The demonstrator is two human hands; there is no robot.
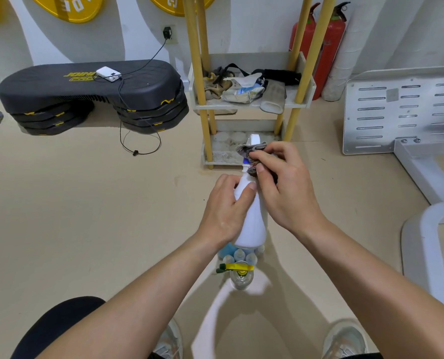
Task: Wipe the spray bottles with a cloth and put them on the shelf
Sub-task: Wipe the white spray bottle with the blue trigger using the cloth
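Observation:
My left hand (226,206) grips the body of a white spray bottle (252,224), held tilted with its nozzle toward the shelf. My right hand (283,185) pinches a grey-brown cloth (252,149) wrapped around the bottle's neck and blue-and-white trigger head. On the floor under the bottle stand several small bottles (241,256), among them a clear one with a yellow trigger (237,268). The shelf (252,106) has yellow poles and pale trays; its bottom tray (223,154) is dusty with ring marks.
The shelf's middle tray holds gloves, a crumpled bag, straps and a slipper (274,99). Black aerobic steps (91,94) with a charging power bank sit at left. Two red fire extinguishers (327,47) stand behind the shelf. White equipment (402,110) is at right. My shoes are below.

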